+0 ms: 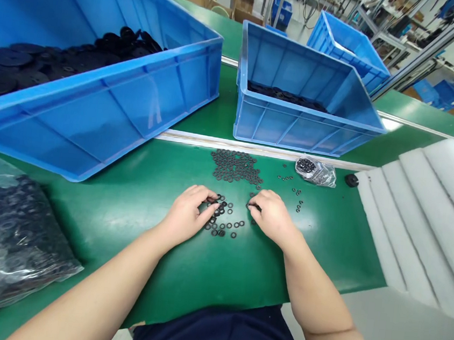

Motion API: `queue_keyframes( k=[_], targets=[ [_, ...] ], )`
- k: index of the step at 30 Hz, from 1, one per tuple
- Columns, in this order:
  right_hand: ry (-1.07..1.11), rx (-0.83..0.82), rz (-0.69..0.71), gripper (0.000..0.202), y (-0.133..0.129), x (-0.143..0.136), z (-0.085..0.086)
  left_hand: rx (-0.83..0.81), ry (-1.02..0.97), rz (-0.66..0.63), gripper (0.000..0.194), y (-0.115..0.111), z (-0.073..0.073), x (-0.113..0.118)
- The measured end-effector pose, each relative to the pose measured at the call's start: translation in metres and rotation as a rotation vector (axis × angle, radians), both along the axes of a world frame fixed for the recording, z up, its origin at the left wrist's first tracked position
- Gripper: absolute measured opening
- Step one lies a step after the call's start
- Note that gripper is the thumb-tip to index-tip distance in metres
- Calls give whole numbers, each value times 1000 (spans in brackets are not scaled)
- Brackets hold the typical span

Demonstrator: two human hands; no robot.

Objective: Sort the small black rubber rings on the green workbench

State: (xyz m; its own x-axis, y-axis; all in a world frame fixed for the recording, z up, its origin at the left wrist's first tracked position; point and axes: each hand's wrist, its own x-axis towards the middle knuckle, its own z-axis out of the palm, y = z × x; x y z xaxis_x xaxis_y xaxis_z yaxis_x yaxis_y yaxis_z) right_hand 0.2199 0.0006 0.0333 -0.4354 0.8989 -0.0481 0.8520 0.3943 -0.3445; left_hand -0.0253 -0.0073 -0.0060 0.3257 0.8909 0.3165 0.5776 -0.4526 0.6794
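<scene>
My left hand is at the left side of a loose group of small black rings on the green table. Its thumb and fingers curve round some rings, and what they grip is too small to make out. To the right, my right hand has thumb and forefinger together at the tabletop, over something dark and tiny. Beyond both hands lies a dense flat patch of dark rings. Several smaller black pieces are scattered right of my right hand.
A large blue bin of black discs stands at the left, another blue bin behind the rings. A clear bag of dark parts lies left, a small bag right. White foam sheets stand on the right.
</scene>
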Motion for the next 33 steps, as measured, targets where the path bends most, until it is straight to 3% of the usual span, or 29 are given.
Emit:
queue_keyframes(
  k=[12, 17, 20, 29, 33],
  targets=[
    [68, 24, -26, 12, -1, 0, -5, 3, -4, -16, 16, 0, 1, 0],
    [77, 44, -174, 8, 2, -5, -9, 0, -10, -12, 16, 0, 1, 0],
    [74, 46, -292, 16, 6, -5, -11, 2, -9, -9, 16, 0, 2, 0],
    [114, -223, -387, 30, 6, 27, 18, -19, -17, -6, 17, 0, 1, 0],
    [98, -269, -387, 24, 11, 34, 14, -15, -15, -4, 18, 0, 0, -1]
  ],
)
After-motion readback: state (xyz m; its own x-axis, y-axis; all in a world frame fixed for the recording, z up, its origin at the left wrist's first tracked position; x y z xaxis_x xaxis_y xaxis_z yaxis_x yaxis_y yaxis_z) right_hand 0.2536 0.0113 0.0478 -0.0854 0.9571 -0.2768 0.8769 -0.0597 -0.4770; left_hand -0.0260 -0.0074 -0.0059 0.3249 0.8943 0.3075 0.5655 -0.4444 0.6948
